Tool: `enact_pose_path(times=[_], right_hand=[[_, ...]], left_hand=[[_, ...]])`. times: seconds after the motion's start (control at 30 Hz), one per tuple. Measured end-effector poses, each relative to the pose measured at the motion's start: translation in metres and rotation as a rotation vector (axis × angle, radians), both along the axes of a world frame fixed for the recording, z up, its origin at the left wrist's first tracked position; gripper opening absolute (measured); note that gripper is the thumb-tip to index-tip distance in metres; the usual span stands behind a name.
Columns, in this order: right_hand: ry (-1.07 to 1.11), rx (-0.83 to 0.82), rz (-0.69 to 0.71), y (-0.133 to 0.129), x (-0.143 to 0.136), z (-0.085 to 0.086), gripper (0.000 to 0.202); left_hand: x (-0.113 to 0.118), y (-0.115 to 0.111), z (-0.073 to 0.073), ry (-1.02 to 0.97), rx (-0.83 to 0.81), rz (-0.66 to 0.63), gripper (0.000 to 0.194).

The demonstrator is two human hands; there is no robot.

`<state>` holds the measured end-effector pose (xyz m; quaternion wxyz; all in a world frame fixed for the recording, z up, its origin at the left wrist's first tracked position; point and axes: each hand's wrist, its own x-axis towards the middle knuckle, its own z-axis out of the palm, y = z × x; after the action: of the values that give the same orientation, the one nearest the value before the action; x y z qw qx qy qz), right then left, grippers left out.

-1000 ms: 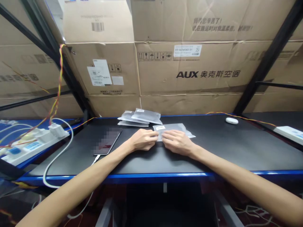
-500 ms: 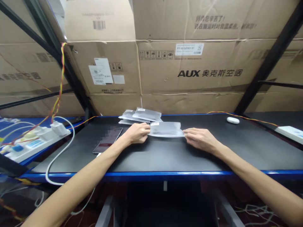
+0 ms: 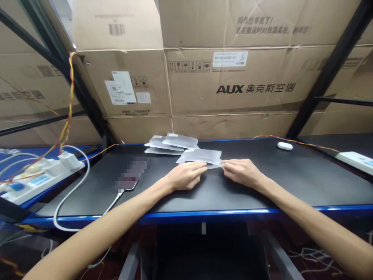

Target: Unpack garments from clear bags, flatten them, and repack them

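A flat, whitish translucent packet (image 3: 201,156) with a small label lies on the black tabletop, between my hands. My right hand (image 3: 240,171) is closed, pinching the packet's right end. My left hand (image 3: 188,175) rests along the packet's front edge, its fingers pressed together and pointing right; whether they grip the edge is hard to tell. Just behind and to the left, several similar packets (image 3: 180,140) lie in an overlapping pile.
On the left are a phone (image 3: 132,175) with a white cable and a power strip (image 3: 40,179) with plugs. A white earbud case (image 3: 284,146) and another power strip (image 3: 357,161) are on the right. Cardboard (image 3: 192,89) stands behind the black tabletop (image 3: 291,182).
My left hand has moved right, from the packet's left end to its front edge. The packet has shifted slightly and tilted. My right hand still holds its right end.
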<state>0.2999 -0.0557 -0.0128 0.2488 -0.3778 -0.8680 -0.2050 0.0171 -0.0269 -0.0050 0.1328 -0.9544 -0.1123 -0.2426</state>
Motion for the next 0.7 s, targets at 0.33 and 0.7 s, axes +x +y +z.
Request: enact_pose_path(times=[0.33, 0.7], right_hand=[[-0.085, 0.112, 0.156, 0.002, -0.008, -0.003, 0.025], [-0.078, -0.129, 0.037, 0.004, -0.006, -0.002, 0.026]], left_hand=[[0.006, 0.023, -0.01, -0.109, -0.336, 0.387, 0.058], [0.002, 0.028, -0.005, -0.029, -0.315, 0.367, 0.031]])
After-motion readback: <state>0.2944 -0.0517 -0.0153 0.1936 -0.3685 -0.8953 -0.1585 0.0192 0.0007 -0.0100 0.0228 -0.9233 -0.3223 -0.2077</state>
